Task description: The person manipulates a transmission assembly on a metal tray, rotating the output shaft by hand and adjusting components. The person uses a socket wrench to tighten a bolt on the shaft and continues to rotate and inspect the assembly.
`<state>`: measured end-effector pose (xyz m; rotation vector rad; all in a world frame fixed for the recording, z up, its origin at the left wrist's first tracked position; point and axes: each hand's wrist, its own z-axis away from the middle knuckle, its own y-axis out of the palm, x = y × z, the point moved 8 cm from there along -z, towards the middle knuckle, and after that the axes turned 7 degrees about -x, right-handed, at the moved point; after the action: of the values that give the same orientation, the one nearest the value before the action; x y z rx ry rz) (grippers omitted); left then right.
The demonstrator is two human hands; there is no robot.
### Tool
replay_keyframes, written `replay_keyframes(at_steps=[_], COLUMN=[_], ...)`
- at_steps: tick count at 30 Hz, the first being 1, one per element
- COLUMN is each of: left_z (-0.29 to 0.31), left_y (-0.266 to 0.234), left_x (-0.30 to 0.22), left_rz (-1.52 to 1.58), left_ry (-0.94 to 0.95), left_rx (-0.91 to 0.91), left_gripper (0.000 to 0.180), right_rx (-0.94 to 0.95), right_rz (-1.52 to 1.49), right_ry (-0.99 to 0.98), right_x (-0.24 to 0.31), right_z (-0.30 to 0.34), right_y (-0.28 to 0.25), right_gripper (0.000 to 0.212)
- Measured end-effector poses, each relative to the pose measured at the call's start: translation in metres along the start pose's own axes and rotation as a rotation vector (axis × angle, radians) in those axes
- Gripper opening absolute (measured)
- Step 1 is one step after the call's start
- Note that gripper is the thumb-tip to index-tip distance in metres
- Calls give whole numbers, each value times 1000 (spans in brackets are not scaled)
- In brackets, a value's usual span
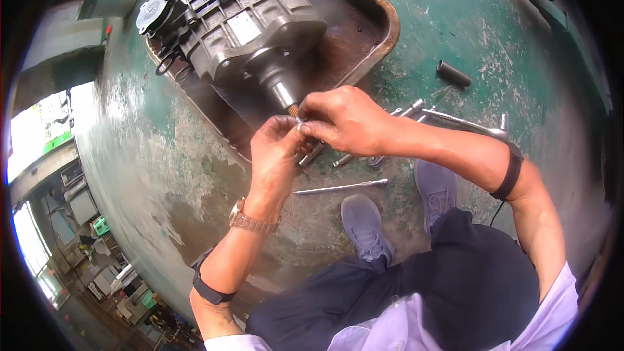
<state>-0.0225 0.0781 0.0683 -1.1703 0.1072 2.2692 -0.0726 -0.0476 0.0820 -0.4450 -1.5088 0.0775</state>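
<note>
In front of me a dark metal gearbox lies with its shaft end toward me. A bright sleeve and a copper-coloured splined shaft stick out of it. My left hand and my right hand meet just at the tip of this shaft. Both are closed, thumbs and fingers pinched together around a tiny shiny piece, too small and covered to name. Whether it touches the shaft I cannot tell.
A rusty tray holds the gearbox. Right of it, a dark metal tube and a long-handled wrench lie on the worn green floor. A thin metal bar lies before my shoes. Cluttered shelves stand far left.
</note>
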Motion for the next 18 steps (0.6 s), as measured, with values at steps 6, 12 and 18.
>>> replay_keyframes(at_steps=[6,12,18], left_z=[-13,-27,-50], left_y=[17,22,-17], left_x=[-1,-1,-19], left_rz=[190,187,152], left_ry=[-84,-116,138], left_rx=[-27,-47,-248], left_gripper=[14,13,10], right_rx=[-15,-34,-77], right_rz=[-149,-55,121], right_ry=[56,85,179], right_x=[-17,-29,-46], right_z=[-5,-18,-48], right_y=[-15,-16,-33], right_gripper=[25,23,31])
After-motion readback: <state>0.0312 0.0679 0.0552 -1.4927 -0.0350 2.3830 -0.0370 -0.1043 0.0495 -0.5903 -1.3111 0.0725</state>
